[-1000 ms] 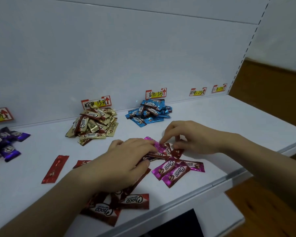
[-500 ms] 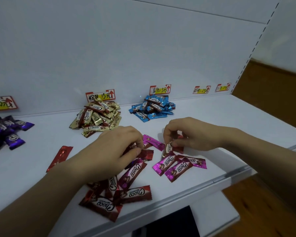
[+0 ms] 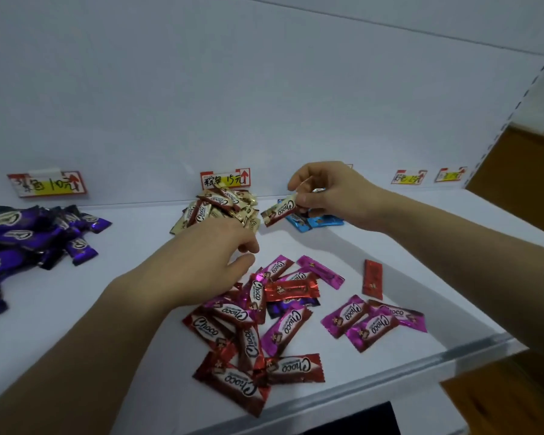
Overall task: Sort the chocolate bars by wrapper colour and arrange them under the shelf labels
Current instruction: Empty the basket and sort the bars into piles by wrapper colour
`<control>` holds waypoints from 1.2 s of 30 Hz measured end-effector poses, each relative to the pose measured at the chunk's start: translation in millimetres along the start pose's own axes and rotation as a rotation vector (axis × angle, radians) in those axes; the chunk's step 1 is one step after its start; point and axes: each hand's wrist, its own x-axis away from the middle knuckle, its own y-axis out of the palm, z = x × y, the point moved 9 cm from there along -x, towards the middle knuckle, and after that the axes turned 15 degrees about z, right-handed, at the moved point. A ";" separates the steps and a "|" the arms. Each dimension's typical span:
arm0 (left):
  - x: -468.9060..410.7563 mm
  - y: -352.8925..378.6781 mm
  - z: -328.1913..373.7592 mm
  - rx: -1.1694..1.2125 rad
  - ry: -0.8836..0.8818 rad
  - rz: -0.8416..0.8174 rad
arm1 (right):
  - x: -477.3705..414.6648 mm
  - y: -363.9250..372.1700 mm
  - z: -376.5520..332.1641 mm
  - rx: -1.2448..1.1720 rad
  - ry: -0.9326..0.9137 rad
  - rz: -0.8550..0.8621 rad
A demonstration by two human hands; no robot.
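**Three colours placed, red and pink still to sort**

I judge the sorting to be a little more than half done. Along the back edge of the shelf (image 3: 132, 240) three piles already lie under the labels. The purple pile (image 3: 29, 233) is toward the left end and the gold pile (image 3: 220, 205) is in the middle. The blue pile (image 3: 314, 220) is just right of the gold one, mostly hidden behind my right grip (image 3: 327, 196).

The right grip pinches one gold bar (image 3: 278, 211) by its end, in the air between the gold pile and the blue pile. I think this bar belongs with the gold pile. My left grip (image 3: 208, 255) hovers with curled fingers at the back of the mixed heap (image 3: 248, 324); I cannot tell whether it holds a bar.

What is left lies near the front edge. The mixed heap has red and pink bars and one purple bar (image 3: 283, 307) inside it. There is also a small pink group (image 3: 371, 321) toward the right and a single red bar (image 3: 372, 279) apart. The two right labels (image 3: 409, 176) have no bars under them.
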 end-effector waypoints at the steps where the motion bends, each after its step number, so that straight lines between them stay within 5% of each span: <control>1: 1.5 2.5 -2.8 -0.005 -0.006 -0.035 | -9.2 10.3 -2.6 -0.043 0.024 0.017; 7: 3.6 8.5 -2.5 0.016 0.005 -0.140 | -49.8 69.4 -19.8 -0.270 0.135 0.036; 14: 3.3 4.7 -10.5 0.098 -0.012 -0.162 | -59.5 78.7 -7.2 -0.126 0.177 0.148; 18: 3.0 -1.9 -13.2 0.150 -0.019 -0.152 | -37.3 62.7 -13.7 -0.021 0.057 0.109; 29: 7.8 -0.8 26.3 0.225 0.131 -0.143 | 101.7 24.3 -11.6 0.432 -0.385 -0.349; 36: 10.1 15.6 38.3 0.175 0.184 -0.123 | 118.0 22.4 8.4 0.504 -0.431 -0.244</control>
